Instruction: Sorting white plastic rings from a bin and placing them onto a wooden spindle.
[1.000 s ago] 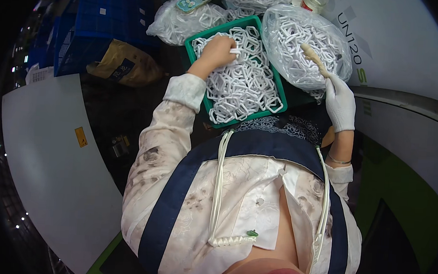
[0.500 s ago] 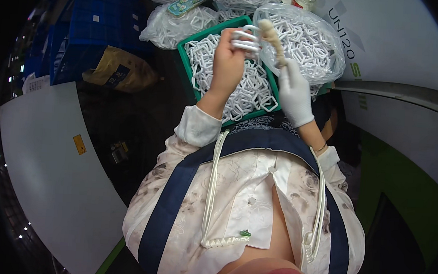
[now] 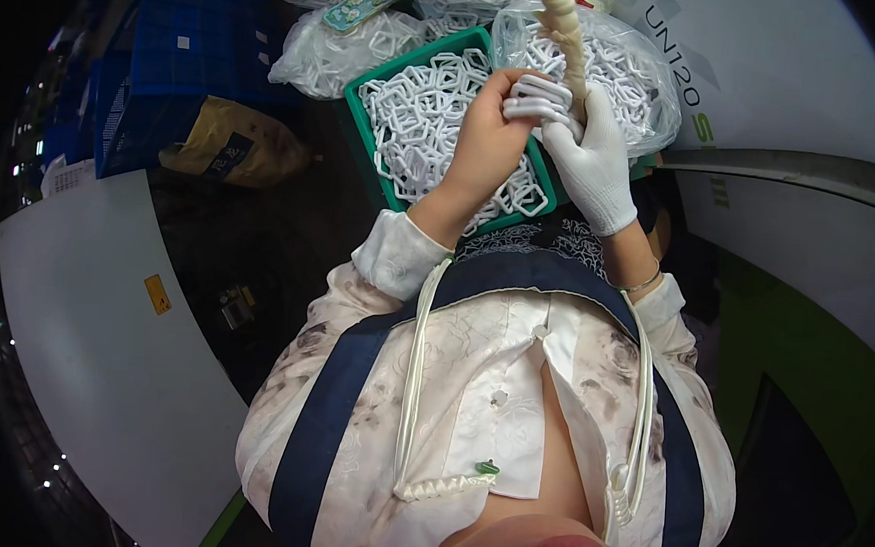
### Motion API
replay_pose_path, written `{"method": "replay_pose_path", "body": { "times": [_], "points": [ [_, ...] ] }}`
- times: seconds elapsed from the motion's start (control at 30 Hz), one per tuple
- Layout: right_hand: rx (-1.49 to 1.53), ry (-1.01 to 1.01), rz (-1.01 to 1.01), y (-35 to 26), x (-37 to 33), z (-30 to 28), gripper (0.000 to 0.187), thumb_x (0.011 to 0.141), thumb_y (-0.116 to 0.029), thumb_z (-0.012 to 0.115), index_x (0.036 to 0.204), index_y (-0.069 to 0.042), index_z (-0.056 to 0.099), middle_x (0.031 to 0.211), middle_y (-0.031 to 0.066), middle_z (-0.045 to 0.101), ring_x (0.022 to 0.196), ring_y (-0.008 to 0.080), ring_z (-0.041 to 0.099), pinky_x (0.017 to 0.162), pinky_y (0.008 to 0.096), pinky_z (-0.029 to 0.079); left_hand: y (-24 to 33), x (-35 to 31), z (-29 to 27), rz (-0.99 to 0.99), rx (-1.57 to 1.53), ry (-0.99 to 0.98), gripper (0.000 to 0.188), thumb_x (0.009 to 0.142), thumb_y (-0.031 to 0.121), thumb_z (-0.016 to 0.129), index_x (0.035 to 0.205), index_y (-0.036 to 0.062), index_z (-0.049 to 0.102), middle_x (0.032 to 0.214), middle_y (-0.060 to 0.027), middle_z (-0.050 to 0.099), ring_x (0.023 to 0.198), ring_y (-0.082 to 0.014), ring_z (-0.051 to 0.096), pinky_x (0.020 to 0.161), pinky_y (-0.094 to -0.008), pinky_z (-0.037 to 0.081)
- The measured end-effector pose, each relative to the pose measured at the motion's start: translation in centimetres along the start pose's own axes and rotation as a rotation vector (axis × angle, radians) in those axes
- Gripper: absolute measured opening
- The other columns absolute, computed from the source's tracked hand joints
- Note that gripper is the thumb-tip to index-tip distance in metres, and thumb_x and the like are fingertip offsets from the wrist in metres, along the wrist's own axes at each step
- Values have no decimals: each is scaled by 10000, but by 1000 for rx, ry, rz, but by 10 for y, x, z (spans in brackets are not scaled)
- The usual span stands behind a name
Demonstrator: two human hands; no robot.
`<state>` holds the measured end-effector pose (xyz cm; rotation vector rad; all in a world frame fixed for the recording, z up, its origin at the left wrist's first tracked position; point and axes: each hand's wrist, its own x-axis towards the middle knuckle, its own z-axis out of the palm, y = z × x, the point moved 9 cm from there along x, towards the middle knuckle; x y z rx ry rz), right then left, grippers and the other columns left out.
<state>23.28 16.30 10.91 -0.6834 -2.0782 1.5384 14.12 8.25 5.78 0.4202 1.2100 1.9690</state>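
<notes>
My bare left hand (image 3: 488,141) is closed around several white plastic links (image 3: 536,101), stacked side by side. My right hand (image 3: 596,173), in a white knit glove, grips the lower end of a beige, knobbly stick (image 3: 563,28) that points up and away from me. The two hands are close together, and the links are right beside the base of the stick. Whether they touch it is hard to see. Beneath my hands stands a green tray (image 3: 369,147) full of loose white links (image 3: 417,122).
A clear plastic bag of white links (image 3: 641,90) lies right of the tray. More bagged links (image 3: 305,60) are at the back, with a patterned phone (image 3: 366,6) on top. Blue crates (image 3: 206,39) and a brown paper sack (image 3: 235,146) stand left. A machine panel (image 3: 800,85) flanks the right.
My left hand has moved right and slightly toward me with the links, up to my right hand. The stick's tip has risen away from me and now stands more upright.
</notes>
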Motion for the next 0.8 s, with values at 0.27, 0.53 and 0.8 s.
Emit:
{"method": "replay_pose_path", "body": {
  "times": [0.27, 0.53, 0.8],
  "points": [
    [-39, -3, -39, -2, 7, -10, 250, 848, -112, 638, 1041, 5, 530, 740, 25, 464, 658, 97, 443, 612, 265, 418, 69, 2, 32, 521, 988, -155, 287, 797, -16, 665, 1077, 26, 620, 961, -188, 657, 883, -379, 654, 763, -407, 533],
    [17, 61, -50, -12, -5, -22, 167, 967, -154, 583, 1072, -24, 573, 761, 63, 520, 659, 138, 501, 622, 296, 437, 55, 16, 4, 349, 1008, -23, 160, 845, -11, 593, 1005, 0, 590, 909, -229, 677, 868, -425, 663, 713, -468, 527],
    [-548, -35, 42, 32, -19, -39, 225, 1016, -206, 513, 1150, -79, 642, 783, 117, 643, 675, 248, 645, 640, 334, 485, 70, 14, -9, 389, 1148, 63, 136, 875, 8, 579, 1011, 14, 578, 925, -223, 676, 864, -421, 659, 716, -473, 524]
  ]
}}
